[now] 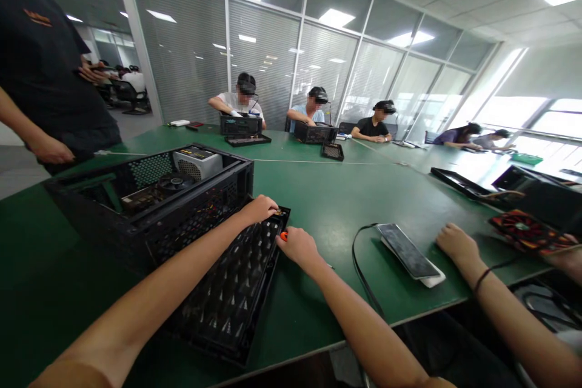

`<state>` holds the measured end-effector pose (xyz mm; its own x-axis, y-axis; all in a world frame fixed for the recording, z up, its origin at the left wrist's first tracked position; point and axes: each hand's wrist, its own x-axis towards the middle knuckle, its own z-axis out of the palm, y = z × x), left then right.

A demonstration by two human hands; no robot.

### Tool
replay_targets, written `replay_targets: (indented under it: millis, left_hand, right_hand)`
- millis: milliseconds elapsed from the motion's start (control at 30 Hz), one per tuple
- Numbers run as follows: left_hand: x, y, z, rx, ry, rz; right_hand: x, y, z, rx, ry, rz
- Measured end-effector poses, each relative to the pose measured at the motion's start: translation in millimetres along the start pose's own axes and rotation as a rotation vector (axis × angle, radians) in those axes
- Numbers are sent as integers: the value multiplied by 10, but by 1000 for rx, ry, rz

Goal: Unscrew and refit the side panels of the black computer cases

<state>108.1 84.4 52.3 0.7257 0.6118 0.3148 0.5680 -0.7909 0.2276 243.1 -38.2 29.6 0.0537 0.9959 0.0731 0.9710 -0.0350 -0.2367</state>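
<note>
On the green table in front of me lies a black computer-case front panel, its ridged side facing up. My left hand is at the panel's far end, fingers closed around a small spot beside a brownish part; what they hold is hidden. Beside the panel's right edge, my right hand is wrapped around a small tool with an orange end; the rest of it is covered by the fingers. Left of the panel stands an open black computer case, with a silver power supply and a black fan inside.
A phone rests on a white object, with a black strap beside it. A neighbour's hand lies right of it, near a red-and-black fan card. Several people sit across the table with cases; one person stands at left.
</note>
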Motion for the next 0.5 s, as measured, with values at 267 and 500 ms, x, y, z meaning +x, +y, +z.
replay_targets:
  millis: [267, 500]
  left_hand:
    - [257, -128, 237, -9, -45, 68]
    - [252, -152, 341, 36, -54, 138]
  right_hand:
    - [158, 376, -398, 389, 641, -236]
    - [489, 388, -858, 552, 798, -324]
